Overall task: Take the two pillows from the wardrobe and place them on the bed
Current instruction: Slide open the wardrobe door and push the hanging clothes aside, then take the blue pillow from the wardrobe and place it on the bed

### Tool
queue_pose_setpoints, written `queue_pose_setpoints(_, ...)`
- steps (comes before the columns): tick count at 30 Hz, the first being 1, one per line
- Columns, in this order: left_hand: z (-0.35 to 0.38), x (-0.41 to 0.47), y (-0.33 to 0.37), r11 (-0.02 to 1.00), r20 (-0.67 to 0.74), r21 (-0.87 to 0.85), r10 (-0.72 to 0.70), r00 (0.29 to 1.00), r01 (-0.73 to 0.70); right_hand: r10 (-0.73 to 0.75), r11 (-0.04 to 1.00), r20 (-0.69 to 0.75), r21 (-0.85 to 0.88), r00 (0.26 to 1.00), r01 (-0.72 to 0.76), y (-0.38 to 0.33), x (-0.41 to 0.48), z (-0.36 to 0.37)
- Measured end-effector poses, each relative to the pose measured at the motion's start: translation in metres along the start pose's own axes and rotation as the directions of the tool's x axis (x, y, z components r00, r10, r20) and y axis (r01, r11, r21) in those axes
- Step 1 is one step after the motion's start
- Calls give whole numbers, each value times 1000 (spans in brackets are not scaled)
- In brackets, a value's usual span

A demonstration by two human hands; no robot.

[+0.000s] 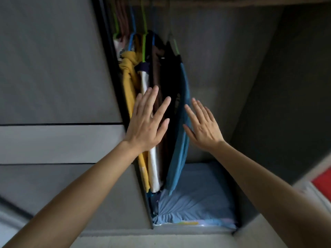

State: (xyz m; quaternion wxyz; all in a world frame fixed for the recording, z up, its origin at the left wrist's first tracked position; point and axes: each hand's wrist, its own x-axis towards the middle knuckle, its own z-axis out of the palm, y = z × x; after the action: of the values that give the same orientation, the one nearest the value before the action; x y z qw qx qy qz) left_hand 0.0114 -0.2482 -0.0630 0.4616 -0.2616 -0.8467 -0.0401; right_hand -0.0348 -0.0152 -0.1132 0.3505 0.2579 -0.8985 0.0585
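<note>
A light blue pillow [197, 196] lies on the floor of the open grey wardrobe [223, 77], under the hanging clothes. Whether a second pillow lies beneath it I cannot tell. My left hand [146, 126] is flat with fingers spread, against the hanging clothes [161, 104]. My right hand [204, 127] is also open with fingers apart, just right of the blue garment [180, 149]. Both hands are well above the pillow and hold nothing.
Yellow, white, brown, black and blue garments hang on green and blue hangers [143, 24] from a rail at the top. A grey drawer unit or door panel [53, 140] fills the left. A red thing [322, 181] shows at the right edge.
</note>
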Motion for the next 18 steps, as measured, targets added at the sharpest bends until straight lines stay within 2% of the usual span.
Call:
queue_pose_setpoints(3, 35, 7, 29, 997, 71, -78, 28, 997, -22, 117, 992, 53, -57, 992, -114, 35, -39, -10)
queue_pose_setpoints(10, 128, 24, 95, 975, 210, -212, 115, 971, -70, 265, 960, 162, -136, 951, -244, 127, -107, -7)
queue_pose_setpoints(13, 179, 17, 117, 982, 329, -189, 40, 944, 25, 316, 948, 188, -100, 930, -302, 167, -130, 20)
queue_pose_setpoints(18, 261, -10, 142, 979, 533, -103, -96, 841, 178, 344, 934, 308, -15, 887, -357, 221, -172, 90)
